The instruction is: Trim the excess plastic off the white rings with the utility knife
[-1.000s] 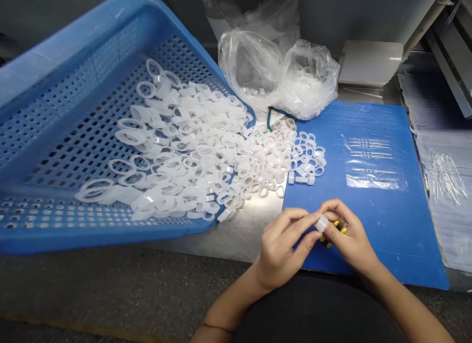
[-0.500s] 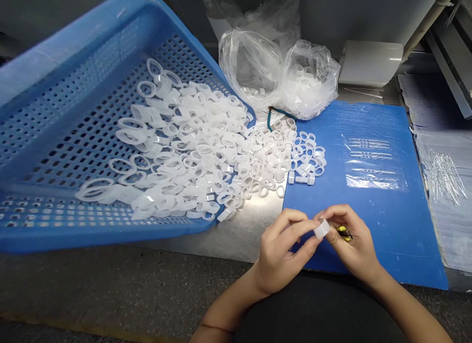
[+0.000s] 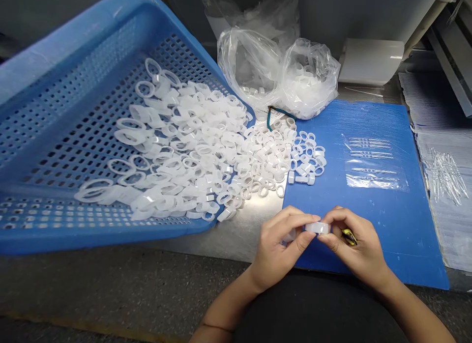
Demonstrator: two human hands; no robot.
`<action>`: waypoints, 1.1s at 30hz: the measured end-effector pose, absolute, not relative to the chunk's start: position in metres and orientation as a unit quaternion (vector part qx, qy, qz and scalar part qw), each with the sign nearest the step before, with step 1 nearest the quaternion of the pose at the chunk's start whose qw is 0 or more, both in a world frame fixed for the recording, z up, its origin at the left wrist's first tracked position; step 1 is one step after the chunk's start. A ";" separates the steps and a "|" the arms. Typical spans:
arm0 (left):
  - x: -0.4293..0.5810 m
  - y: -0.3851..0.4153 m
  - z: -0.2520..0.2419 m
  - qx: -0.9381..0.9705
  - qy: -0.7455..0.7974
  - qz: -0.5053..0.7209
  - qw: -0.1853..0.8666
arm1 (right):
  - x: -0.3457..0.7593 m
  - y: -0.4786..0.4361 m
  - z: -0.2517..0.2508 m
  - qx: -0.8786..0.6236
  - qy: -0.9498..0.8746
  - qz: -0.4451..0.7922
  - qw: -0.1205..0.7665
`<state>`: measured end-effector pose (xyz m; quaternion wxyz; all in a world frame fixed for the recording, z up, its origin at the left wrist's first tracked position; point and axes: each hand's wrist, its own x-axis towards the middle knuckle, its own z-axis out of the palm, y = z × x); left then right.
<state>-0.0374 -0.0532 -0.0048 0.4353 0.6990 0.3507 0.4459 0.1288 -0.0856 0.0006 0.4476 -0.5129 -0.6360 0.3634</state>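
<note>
The left hand (image 3: 280, 249) and right hand (image 3: 357, 247) pinch a white plastic ring (image 3: 317, 228) by its sides, over a flat blue plastic mat (image 3: 394, 235). The ring looks light and a bit soft. A small yellow thing (image 3: 348, 237) sits in the right hand's curled fingers. Past the left hand, many white rings (image 3: 206, 151) lie heaped in a blue plastic basket with holes (image 3: 110, 238).

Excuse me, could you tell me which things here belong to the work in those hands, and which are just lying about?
In hand: white plastic ring, held between left hand and right hand; yellow-handled tool in the right hand.
Lying about: loose white rings; blue perforated tray; blue mat; clear plastic bags.
</note>
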 end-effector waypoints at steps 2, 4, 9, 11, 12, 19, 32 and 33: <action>-0.037 -0.053 -0.003 0.685 0.374 0.431 0.453 | 0.129 -0.086 0.003 -0.516 -0.622 0.386 0.445; -0.036 -0.053 -0.002 0.669 0.396 0.417 0.472 | 0.129 -0.086 0.004 -0.515 -0.613 0.401 0.445; -0.035 -0.053 -0.004 0.653 0.410 0.414 0.483 | 0.129 -0.086 0.003 -0.513 -0.611 0.407 0.445; -0.035 -0.053 -0.005 0.653 0.411 0.416 0.482 | 0.128 -0.086 0.002 -0.510 -0.613 0.407 0.446; -0.035 -0.053 -0.005 0.653 0.411 0.415 0.483 | 0.128 -0.087 0.001 -0.509 -0.613 0.408 0.447; -0.035 -0.053 -0.002 0.653 0.409 0.417 0.483 | 0.128 -0.086 -0.001 -0.506 -0.583 0.445 0.454; -0.038 -0.050 -0.007 0.693 0.374 0.434 0.439 | 0.131 -0.082 0.001 -0.497 -0.563 0.506 0.424; -0.038 -0.049 -0.007 0.699 0.369 0.429 0.437 | 0.131 -0.081 0.002 -0.494 -0.554 0.523 0.419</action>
